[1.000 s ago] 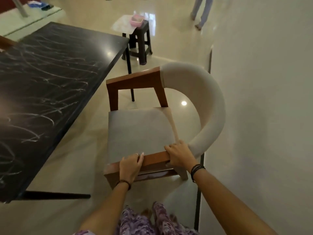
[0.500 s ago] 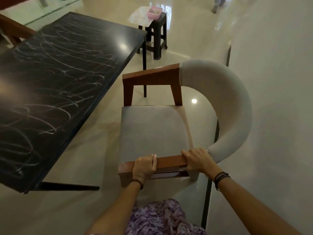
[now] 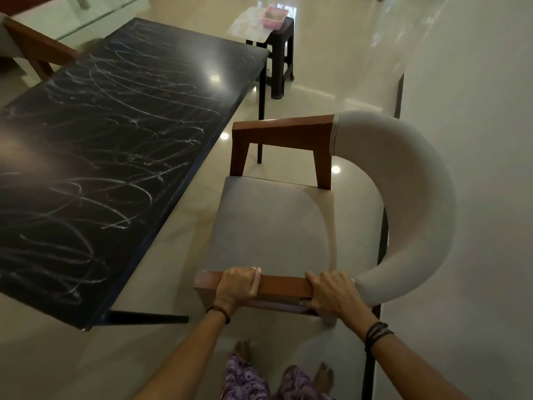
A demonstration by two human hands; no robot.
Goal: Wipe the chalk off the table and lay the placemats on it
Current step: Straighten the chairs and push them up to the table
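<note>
Head view: left hand [image 3: 237, 287] and right hand [image 3: 331, 293] are each keeping a curled grip clamped on the near wooden armrest [image 3: 281, 285] of the chair [image 3: 274, 223], which is standing just right of the chalk-scribbled black bench [image 3: 115, 145].

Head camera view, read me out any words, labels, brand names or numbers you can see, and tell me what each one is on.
None: no readable text anywhere in this view.
Black table: only looping white chalk scribbles, no letters or numbers.
Pink tub on the dark stool: no label visible.
Pale sheet under the tub: faint marks, too blurred to read.
Chair, held by the left hand and right hand: no markings.
</note>
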